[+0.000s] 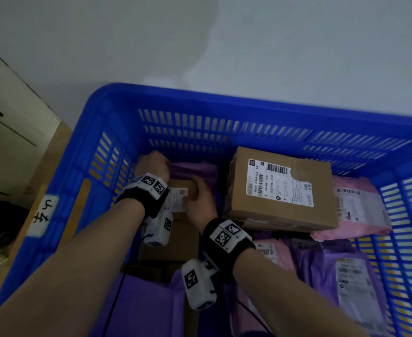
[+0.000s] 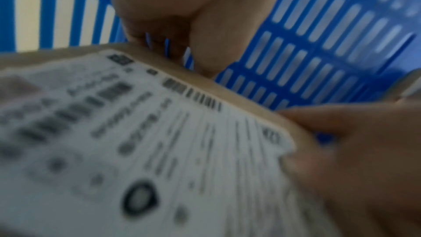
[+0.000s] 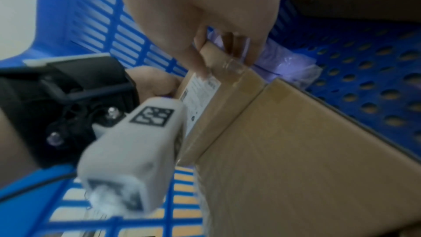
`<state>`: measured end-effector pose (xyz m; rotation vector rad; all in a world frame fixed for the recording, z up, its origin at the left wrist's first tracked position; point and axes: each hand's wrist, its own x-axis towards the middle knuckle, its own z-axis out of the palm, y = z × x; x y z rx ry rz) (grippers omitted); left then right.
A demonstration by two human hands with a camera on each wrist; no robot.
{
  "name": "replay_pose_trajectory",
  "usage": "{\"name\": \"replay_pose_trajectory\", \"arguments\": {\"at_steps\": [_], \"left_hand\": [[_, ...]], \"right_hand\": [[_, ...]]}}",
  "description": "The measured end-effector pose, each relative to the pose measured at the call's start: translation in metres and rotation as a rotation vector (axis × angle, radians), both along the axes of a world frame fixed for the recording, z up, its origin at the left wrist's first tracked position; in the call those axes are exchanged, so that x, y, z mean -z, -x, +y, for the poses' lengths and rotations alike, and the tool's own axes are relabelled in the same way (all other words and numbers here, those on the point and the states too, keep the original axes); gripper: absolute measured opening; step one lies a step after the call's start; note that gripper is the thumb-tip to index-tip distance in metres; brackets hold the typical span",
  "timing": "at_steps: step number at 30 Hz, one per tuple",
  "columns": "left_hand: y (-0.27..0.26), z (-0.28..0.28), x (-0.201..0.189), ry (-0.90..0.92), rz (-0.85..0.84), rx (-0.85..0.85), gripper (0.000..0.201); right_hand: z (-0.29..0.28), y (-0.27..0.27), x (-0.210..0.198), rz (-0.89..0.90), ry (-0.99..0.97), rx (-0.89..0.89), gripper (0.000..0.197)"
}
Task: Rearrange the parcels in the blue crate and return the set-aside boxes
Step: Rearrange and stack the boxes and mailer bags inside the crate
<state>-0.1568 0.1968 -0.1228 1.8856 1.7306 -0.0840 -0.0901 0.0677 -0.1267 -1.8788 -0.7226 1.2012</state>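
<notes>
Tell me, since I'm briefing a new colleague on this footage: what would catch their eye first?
First the blue crate, which fills the head view, its slotted walls around everything else. At its far left corner both hands, left hand and right hand, grip a small cardboard box with a white label. Right of them a bigger labelled cardboard box lies on top of pink and purple mailer bags.

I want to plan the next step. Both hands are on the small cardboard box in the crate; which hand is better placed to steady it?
Probably the right hand: it grips the small cardboard box's open side. The left hand is squeezed against the blue crate's wall.
</notes>
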Motion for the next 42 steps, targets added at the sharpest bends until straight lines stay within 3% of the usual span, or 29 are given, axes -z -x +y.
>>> {"name": "replay_pose_trajectory", "arguments": {"at_steps": [8,13,18,21,27,32,35,38,42], "left_hand": [[0.005,-0.014,-0.023,-0.201,-0.184,-0.005,0.025],[0.013,-0.034,-0.047,-0.306,-0.267,0.087,0.025],[0.024,-0.056,-0.066,-0.383,-0.32,0.005,0.026],[0.029,-0.063,-0.076,-0.431,-0.362,-0.014,0.026],[0.039,-0.066,-0.105,-0.552,-0.45,-0.063,0.02],[0.052,-0.082,-0.126,-0.605,-0.567,-0.072,0.015],[0.059,-0.082,-0.131,-0.551,-0.734,-0.128,0.014],[0.062,-0.088,-0.139,-0.376,-0.983,-0.221,0.016],[0.065,-0.098,-0.143,-0.181,-1.238,-0.268,0.023]], "right_hand": [[-0.004,-0.004,-0.01,-0.026,0.09,-0.017,0.062],[-0.009,-0.009,-0.021,0.013,0.086,0.049,0.06],[-0.018,-0.003,-0.035,0.063,-0.012,0.123,0.084],[-0.023,0.001,-0.046,0.145,-0.062,0.185,0.087],[-0.05,-0.001,-0.062,0.292,-0.066,0.02,0.062],[-0.073,-0.009,-0.067,0.476,-0.026,0.041,0.034],[-0.084,-0.013,-0.073,0.524,0.002,0.061,0.034],[-0.091,-0.015,-0.079,0.661,-0.022,0.081,0.031],[-0.091,-0.024,-0.086,0.846,-0.153,0.219,0.053]]}}
